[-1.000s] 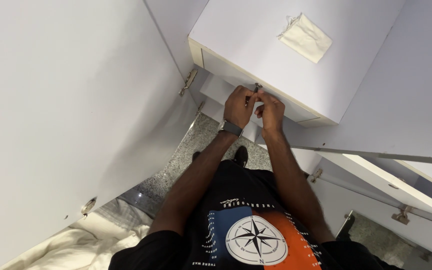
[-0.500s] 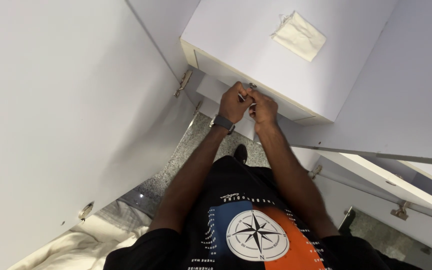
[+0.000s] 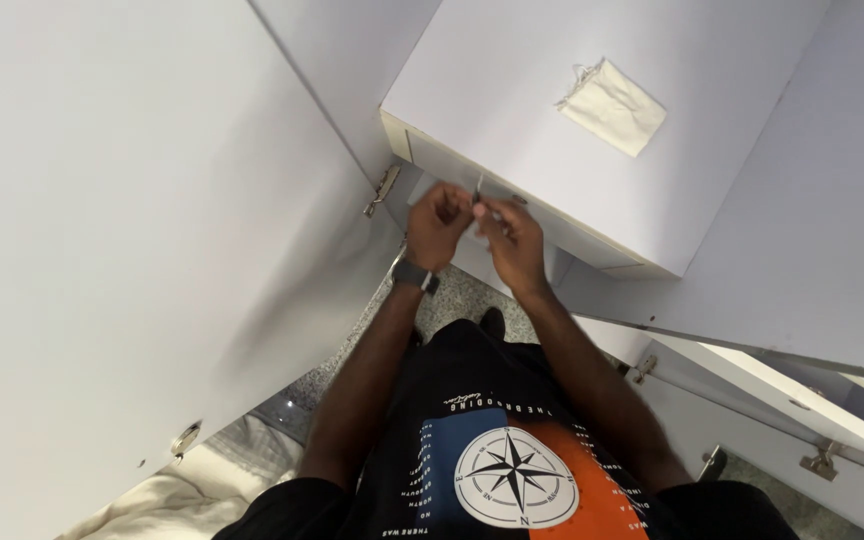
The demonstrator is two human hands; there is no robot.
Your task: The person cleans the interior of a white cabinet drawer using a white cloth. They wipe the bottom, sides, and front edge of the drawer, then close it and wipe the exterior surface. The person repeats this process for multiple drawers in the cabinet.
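In the head view, two hands are meeting at the centre of the frame, just below the front edge of one white cabinet box [image 3: 592,180]. The left hand [image 3: 439,222] and the right hand [image 3: 512,240] are each pinching narrowly around one small thin metal piece [image 3: 478,190], which is sticking up between their fingertips. One folded cloth [image 3: 612,105] is lying on the box, upper right. One wristwatch [image 3: 417,277] is sitting on the left wrist.

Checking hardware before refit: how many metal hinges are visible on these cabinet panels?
4. One hinge on the open door's edge left of the hands, one hinge cup lower left, one on the lower-right panel, one far right. Others may be hidden.
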